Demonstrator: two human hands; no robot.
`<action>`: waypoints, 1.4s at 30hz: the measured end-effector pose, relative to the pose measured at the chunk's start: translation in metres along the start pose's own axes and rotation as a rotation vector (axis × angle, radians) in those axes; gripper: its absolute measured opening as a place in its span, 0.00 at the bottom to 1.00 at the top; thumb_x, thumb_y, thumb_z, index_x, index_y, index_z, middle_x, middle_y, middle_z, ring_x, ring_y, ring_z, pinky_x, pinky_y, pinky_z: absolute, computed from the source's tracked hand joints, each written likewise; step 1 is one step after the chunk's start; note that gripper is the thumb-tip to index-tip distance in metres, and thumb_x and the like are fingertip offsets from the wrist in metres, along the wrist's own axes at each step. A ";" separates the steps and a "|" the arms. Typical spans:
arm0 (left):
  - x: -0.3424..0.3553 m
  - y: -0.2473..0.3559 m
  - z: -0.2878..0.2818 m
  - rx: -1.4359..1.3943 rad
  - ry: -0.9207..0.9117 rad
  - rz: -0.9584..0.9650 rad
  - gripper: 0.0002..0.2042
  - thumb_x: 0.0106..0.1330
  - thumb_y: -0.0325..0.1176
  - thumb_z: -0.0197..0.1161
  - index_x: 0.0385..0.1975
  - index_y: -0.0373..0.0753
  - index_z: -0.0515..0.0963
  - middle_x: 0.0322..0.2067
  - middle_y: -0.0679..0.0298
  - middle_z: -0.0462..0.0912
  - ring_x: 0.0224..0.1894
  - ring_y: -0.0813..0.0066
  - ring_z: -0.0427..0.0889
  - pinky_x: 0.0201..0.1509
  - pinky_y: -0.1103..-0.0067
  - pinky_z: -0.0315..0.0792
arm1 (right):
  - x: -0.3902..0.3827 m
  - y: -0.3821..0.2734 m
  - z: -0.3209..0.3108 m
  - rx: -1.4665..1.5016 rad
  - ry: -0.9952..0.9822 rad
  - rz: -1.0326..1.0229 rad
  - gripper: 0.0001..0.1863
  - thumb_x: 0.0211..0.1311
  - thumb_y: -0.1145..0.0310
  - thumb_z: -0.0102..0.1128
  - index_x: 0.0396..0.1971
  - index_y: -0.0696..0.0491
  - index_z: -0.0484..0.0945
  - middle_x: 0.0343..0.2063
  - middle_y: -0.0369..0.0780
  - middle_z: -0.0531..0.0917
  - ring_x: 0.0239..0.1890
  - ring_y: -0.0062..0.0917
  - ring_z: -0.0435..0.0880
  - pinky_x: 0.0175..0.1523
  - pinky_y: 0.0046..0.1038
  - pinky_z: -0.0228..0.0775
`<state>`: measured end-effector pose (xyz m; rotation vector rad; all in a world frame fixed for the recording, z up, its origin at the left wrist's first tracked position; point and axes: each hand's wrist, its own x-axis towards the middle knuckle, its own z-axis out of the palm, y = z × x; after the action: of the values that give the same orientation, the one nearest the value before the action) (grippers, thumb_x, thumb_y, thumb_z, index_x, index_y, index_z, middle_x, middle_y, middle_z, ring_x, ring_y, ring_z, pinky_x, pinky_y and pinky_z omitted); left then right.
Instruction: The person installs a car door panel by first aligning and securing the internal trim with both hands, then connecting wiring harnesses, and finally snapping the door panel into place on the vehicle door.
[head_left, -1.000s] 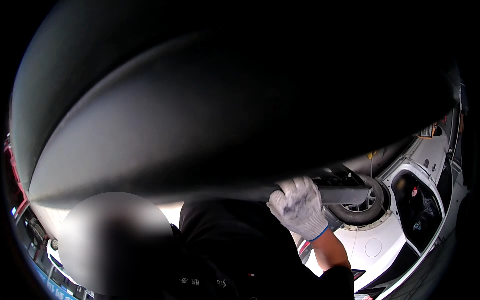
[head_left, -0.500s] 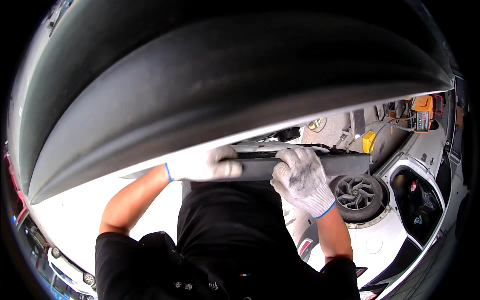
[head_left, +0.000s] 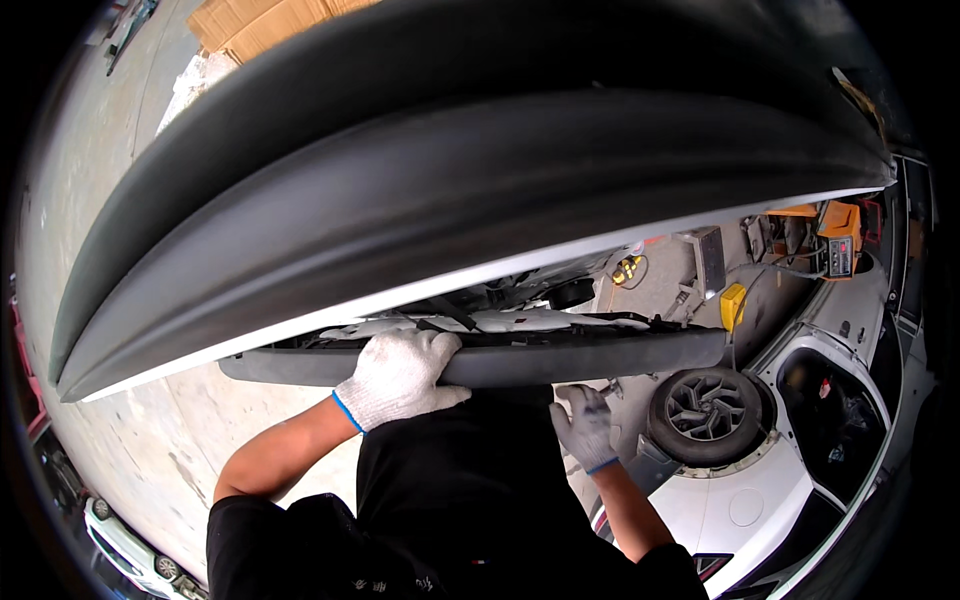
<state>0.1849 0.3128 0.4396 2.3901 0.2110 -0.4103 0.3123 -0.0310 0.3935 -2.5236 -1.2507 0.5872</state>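
A long dark grey plastic strip (head_left: pixel 570 366), like a bumper's lower edge, runs across in front of my body. My left hand (head_left: pixel 398 380), in a white knit glove with a blue cuff, is closed over it left of the middle, thumb along the near side. Off the strip and lower down, my right hand (head_left: pixel 585 428) holds nothing that I can see. Its smudged glove has fingers a little bent and apart. Above the strip arches a large dark curved panel (head_left: pixel 450 190) with a pale edge; between the two show light and black parts, partly hidden.
To the right, a white car (head_left: pixel 750 515) has an exposed spoked wheel (head_left: pixel 706 412) and an open side. A yellow block (head_left: pixel 733 304) is beyond the strip's right end. Farther off stands an orange machine (head_left: pixel 841 235). Cardboard (head_left: pixel 262 28) lies beyond the panel, at the upper left.
My right hand has let go of the strip and dropped toward my body. The left hand stays on it. More of the strip's left end, the floor and the cardboard now show.
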 end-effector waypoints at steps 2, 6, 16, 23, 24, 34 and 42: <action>0.001 -0.002 0.005 0.010 0.022 0.002 0.29 0.52 0.57 0.73 0.43 0.36 0.82 0.29 0.53 0.85 0.35 0.55 0.87 0.39 0.64 0.81 | 0.003 0.014 0.035 -0.082 -0.108 0.050 0.15 0.60 0.62 0.65 0.44 0.52 0.79 0.41 0.44 0.83 0.43 0.42 0.83 0.49 0.45 0.74; 0.002 0.005 0.002 -0.007 -0.021 -0.034 0.29 0.52 0.56 0.73 0.42 0.36 0.82 0.28 0.53 0.85 0.36 0.54 0.87 0.40 0.64 0.81 | 0.017 0.016 0.086 -0.245 -0.315 0.043 0.24 0.67 0.53 0.56 0.53 0.55 0.77 0.53 0.48 0.81 0.56 0.45 0.79 0.59 0.50 0.70; 0.026 0.018 0.007 -0.042 -0.028 -0.112 0.28 0.51 0.52 0.73 0.46 0.38 0.82 0.34 0.52 0.86 0.38 0.53 0.87 0.44 0.62 0.81 | 0.057 0.072 0.187 -0.257 -0.100 0.192 0.25 0.73 0.60 0.46 0.65 0.54 0.73 0.66 0.50 0.73 0.71 0.45 0.67 0.75 0.51 0.53; 0.035 0.023 0.020 -0.057 0.018 -0.164 0.30 0.50 0.53 0.75 0.45 0.35 0.82 0.31 0.49 0.86 0.36 0.51 0.87 0.44 0.61 0.81 | 0.065 0.125 0.185 -0.589 -0.355 0.045 0.21 0.70 0.64 0.49 0.58 0.54 0.79 0.58 0.46 0.80 0.61 0.40 0.77 0.67 0.48 0.63; 0.037 0.025 0.020 -0.058 0.008 -0.193 0.30 0.50 0.54 0.75 0.45 0.35 0.82 0.31 0.48 0.86 0.35 0.51 0.88 0.44 0.61 0.81 | 0.070 0.131 0.186 -0.630 -0.402 0.019 0.21 0.69 0.64 0.50 0.57 0.54 0.80 0.57 0.45 0.81 0.60 0.39 0.78 0.65 0.47 0.64; 0.072 0.040 0.016 -0.090 -0.009 -0.315 0.33 0.51 0.53 0.70 0.52 0.35 0.82 0.36 0.43 0.87 0.43 0.47 0.87 0.52 0.62 0.79 | 0.123 0.175 0.205 -0.656 -0.529 -0.016 0.13 0.64 0.67 0.56 0.37 0.50 0.90 0.36 0.39 0.91 0.37 0.34 0.90 0.33 0.46 0.80; 0.092 0.023 -0.002 -0.041 0.004 -0.360 0.30 0.51 0.54 0.69 0.46 0.35 0.83 0.38 0.44 0.87 0.46 0.47 0.86 0.54 0.61 0.77 | 0.141 0.173 0.162 -0.735 -0.618 -0.327 0.13 0.66 0.66 0.53 0.39 0.51 0.88 0.34 0.42 0.91 0.36 0.36 0.91 0.34 0.47 0.82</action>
<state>0.2775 0.3009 0.4233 2.3124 0.6508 -0.5598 0.4340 -0.0115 0.1470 -2.6390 -2.4211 1.0175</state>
